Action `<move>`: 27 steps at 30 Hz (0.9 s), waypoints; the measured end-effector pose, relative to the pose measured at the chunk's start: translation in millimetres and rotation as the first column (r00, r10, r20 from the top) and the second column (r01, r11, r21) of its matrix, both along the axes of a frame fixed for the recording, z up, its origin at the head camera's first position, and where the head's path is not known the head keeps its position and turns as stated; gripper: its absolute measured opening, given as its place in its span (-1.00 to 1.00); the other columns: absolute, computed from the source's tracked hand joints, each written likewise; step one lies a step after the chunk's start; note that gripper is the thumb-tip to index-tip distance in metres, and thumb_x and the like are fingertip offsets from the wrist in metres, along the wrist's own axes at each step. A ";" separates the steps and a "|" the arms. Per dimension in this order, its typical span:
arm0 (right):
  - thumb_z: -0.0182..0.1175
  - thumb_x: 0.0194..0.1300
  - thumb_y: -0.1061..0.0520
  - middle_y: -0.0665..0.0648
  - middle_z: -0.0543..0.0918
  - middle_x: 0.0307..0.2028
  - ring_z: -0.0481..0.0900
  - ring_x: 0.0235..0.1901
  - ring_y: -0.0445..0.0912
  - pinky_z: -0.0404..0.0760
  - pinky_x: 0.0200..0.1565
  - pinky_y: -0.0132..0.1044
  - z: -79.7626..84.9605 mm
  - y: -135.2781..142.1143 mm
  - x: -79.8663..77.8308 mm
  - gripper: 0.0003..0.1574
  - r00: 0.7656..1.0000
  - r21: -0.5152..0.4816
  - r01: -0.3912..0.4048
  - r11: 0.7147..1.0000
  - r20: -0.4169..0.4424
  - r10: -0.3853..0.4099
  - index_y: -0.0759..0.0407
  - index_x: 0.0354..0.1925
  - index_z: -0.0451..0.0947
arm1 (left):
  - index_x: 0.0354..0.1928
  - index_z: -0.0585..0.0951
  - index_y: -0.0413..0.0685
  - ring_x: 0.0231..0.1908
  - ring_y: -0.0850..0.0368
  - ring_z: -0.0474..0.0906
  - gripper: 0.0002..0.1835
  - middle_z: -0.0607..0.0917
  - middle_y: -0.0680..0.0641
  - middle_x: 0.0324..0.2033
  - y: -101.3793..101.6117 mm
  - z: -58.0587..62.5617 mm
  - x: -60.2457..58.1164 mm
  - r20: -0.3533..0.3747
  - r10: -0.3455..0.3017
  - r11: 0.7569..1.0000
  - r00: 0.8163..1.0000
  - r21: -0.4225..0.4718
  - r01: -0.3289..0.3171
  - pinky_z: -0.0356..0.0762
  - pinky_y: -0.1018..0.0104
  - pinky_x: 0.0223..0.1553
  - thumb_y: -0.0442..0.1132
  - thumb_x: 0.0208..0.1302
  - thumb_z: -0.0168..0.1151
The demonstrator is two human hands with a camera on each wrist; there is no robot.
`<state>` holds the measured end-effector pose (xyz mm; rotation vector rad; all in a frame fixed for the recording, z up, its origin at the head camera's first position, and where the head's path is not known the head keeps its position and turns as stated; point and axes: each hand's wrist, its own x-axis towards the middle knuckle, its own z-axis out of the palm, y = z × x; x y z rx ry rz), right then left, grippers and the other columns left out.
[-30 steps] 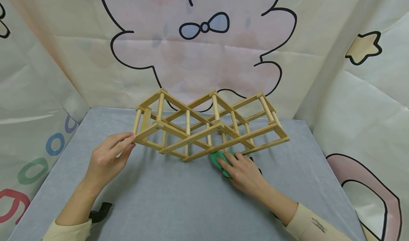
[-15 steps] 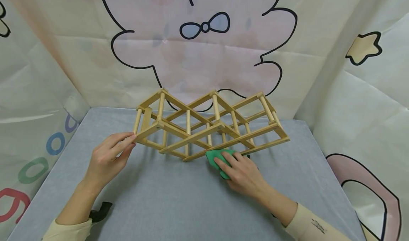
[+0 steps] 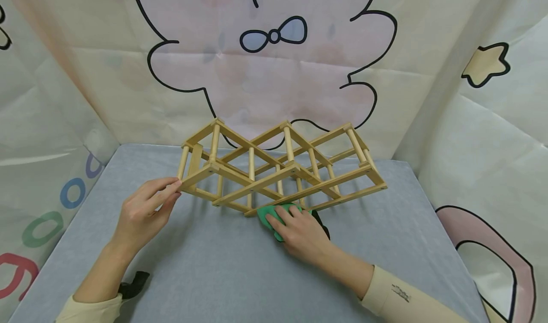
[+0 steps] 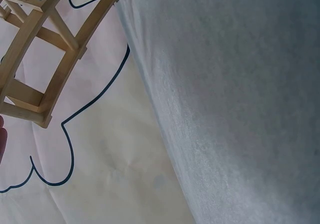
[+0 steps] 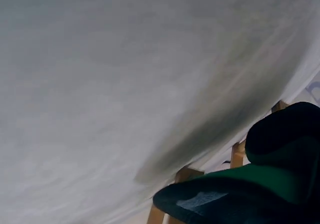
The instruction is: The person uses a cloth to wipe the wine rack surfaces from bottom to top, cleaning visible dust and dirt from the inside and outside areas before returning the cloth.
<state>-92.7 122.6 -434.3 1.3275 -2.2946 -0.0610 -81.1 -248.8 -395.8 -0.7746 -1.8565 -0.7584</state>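
- Head view: your left grip (image 3: pixel 145 208) pinches the pale wooden lattice rack (image 3: pixel 253 188) at its nine-o'clock end.
- Your right grip (image 3: pixel 305 235) clutches a green cloth (image 3: pixel 269 210) at six o'clock.
- The rack sits toward twelve o'clock on the grey-blue fabric-covered worktop (image 3: pixel 235 270).

Green cloth (image 3: pixel 264 211): partly covered by the right hand (image 3: pixel 304 230)
Wooden rack (image 3: pixel 293 169): cut off left and top in the left wrist view
Left hand (image 3: pixel 143 209): cut to fingertips there
Sleeve print (image 3: pixel 401 293): too small to read
Black piece (image 3: pixel 322 224): partly hidden
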 end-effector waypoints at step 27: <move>0.30 0.51 0.06 0.10 0.65 -0.01 0.59 -0.25 -0.04 0.42 -0.55 -0.34 -3.8 -51.9 3.1 -0.70 0.998 0.178 0.055 0.982 -0.019 -0.053 0.04 0.15 0.63 | -0.10 0.78 -0.33 -0.31 -0.22 0.69 -0.62 0.78 -0.30 -0.23 -0.1 -0.2 0.9 0.002 -0.001 1.000 1.000 0.007 0.001 0.51 0.60 0.09 -0.11 0.61 0.18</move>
